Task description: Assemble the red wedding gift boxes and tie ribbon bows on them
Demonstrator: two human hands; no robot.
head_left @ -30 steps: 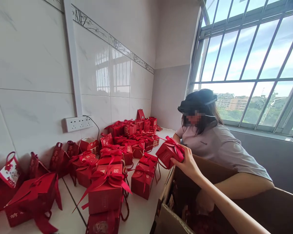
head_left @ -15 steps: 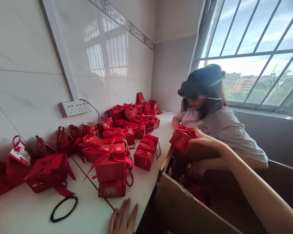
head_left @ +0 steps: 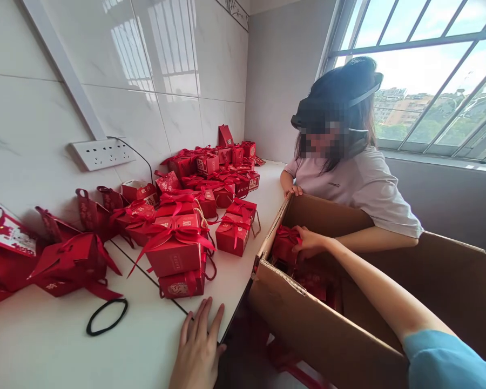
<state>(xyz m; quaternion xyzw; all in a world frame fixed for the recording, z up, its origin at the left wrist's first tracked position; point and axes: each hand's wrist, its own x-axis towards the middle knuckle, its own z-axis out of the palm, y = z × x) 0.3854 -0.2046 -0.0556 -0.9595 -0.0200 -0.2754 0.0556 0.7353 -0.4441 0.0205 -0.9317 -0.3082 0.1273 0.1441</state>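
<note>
My right hand [head_left: 310, 243] is inside the cardboard box [head_left: 291, 302], its fingers closed around a red gift box [head_left: 284, 244] near the left wall. Below it lie more red gift boxes [head_left: 314, 283], partly in shadow. My left hand [head_left: 200, 335] lies flat on the white table [head_left: 141, 335] with fingers spread, holding nothing. Just beyond its fingertips, a gift box tied with a ribbon [head_left: 174, 243] sits on top of another red box [head_left: 182, 284]. To their right stands one more ribboned gift box [head_left: 231, 233].
Many red gift boxes [head_left: 208, 165] crowd the table along the tiled wall, under a power strip [head_left: 101, 154]. A black elastic loop [head_left: 107, 317] lies at the front left. Across the cardboard box a person [head_left: 344, 178] in headgear leans in, one hand [head_left: 294, 190] by its far corner.
My right hand has lowered the red gift box from above the rim into the cardboard box. The other person's hand now shows at the far corner. The view has tilted down.
</note>
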